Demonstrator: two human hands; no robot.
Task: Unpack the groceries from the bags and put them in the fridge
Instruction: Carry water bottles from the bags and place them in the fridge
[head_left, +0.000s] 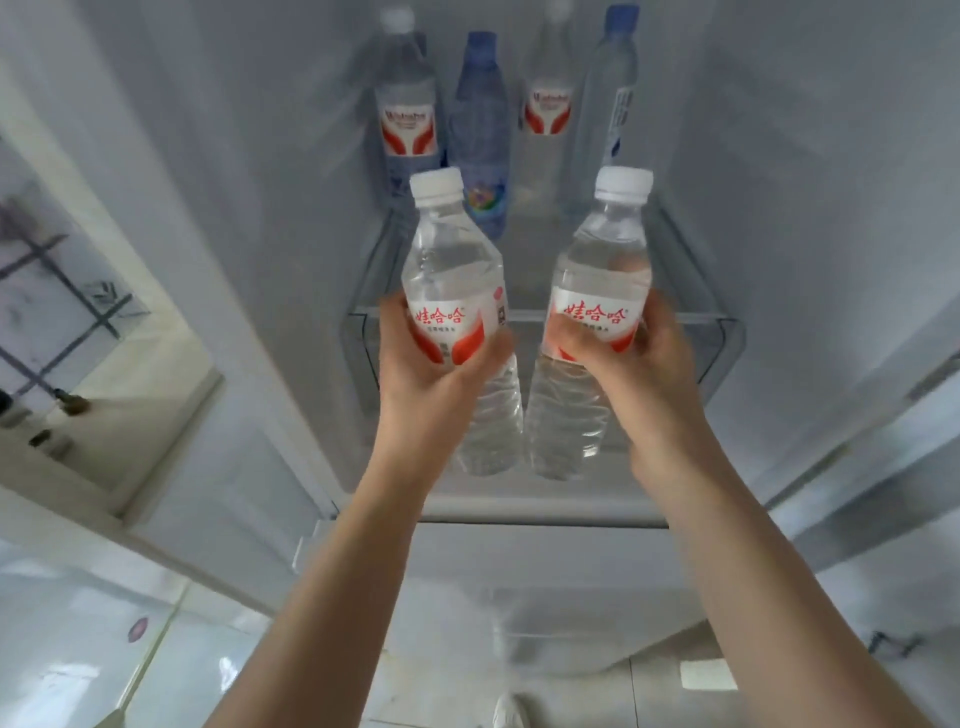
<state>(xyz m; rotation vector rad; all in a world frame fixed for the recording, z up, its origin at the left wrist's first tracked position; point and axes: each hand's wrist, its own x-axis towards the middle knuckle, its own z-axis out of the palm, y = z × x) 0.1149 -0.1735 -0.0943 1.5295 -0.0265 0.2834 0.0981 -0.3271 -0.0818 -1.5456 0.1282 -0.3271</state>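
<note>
Inside the open fridge (779, 156), four bottles are stood on a clear glass shelf (722, 332) toward the back: two clear ones with red-and-white labels (408, 124) (548, 111), one blue-tinted bottle (480, 135) between them, and one tall clear bottle with a blue cap (610, 104) at the right end. All four appear filled and capped.

Two more water bottles are held in front of the shelf, caps up and tilted slightly outward. The left bottle (452, 270) is gripped by the left hand (431, 364), fingers wrapped round its red-and-white label. The right bottle (602, 270) is gripped the same way by the right hand (639, 358). Both are clear, full and white-capped; their bases are nearly touching.

Bare shelf room is seen in front of the standing row, up to the shelf's front edge. White fridge walls are close on both sides. A clear drawer (561, 613) is seen lower down, contents not readable. Pale floor tiles (78, 649) are visible below.
</note>
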